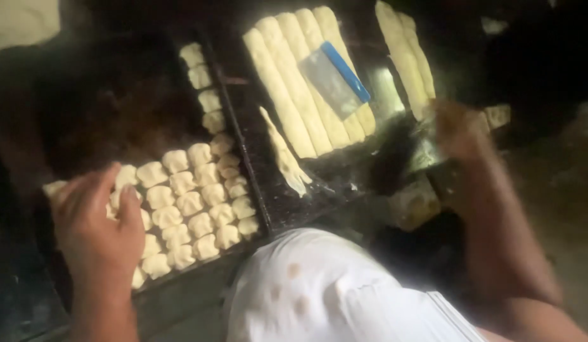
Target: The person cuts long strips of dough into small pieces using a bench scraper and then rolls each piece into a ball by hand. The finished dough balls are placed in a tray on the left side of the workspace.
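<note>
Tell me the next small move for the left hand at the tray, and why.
Probably set down the next dough piece: the left hand rests over the small dough pieces packed in rows on the dark tray, whose far part is bare. The blurred right hand is near the dough logs.

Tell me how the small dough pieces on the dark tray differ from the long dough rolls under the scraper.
The small dough pieces are short, squarish lumps; the long dough rolls are stretched logs. The pieces sit packed in rows by the left hand; the rolls lie side by side, farther off, with a blue-handled scraper on top. Both are pale, raw dough.
</note>
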